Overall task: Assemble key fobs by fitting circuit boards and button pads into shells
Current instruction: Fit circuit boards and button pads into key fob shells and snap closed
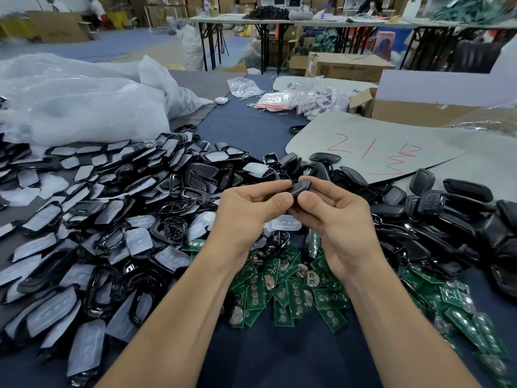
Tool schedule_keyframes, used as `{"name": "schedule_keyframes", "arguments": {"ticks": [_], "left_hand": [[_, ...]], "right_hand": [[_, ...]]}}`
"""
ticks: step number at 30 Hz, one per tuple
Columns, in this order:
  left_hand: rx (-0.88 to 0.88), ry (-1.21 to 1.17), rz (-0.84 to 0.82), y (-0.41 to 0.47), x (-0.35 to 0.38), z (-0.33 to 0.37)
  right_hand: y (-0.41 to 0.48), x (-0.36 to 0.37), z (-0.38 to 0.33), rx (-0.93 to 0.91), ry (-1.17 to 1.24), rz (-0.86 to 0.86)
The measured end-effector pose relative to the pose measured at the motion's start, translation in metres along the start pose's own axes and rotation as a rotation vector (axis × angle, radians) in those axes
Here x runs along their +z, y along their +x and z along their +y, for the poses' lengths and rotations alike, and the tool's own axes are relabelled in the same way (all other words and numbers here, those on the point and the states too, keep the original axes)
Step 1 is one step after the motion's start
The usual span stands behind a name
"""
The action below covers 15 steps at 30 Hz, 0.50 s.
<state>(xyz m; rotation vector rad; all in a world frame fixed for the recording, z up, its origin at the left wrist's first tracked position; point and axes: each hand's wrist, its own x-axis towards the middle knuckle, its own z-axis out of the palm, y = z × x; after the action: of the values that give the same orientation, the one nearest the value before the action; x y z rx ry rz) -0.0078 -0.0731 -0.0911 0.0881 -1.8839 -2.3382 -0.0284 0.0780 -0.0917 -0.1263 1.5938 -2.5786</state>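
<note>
Dark blue table (251, 127) in a warehouse, black key fob (300, 189) above green circuit boards (291, 292), pinched by left hand (246, 208) and right hand (335, 219), fingers curled round it, shells (112, 219) heaped left.

The black fob (302, 187) is mostly hidden between the left grip (249, 211) and right grip (335, 219). The shell pile (84, 219) runs off the left edge; the far cardboard boxes (58, 26) are blurred.
</note>
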Motion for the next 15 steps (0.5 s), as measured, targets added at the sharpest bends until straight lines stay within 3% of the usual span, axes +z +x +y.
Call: {"name": "schedule_keyframes", "arguments": {"ticks": [9,15], "left_hand": [[0.091,0.06,0.164,-0.002,0.015,-0.007],[0.015,-0.099,0.143,-0.001,0.016,-0.007]], "right_hand": [[-0.002,0.006,0.006,-0.001,-0.013,0.129],[-0.002,0.008,0.003,0.004,0.034,0.122]]}}
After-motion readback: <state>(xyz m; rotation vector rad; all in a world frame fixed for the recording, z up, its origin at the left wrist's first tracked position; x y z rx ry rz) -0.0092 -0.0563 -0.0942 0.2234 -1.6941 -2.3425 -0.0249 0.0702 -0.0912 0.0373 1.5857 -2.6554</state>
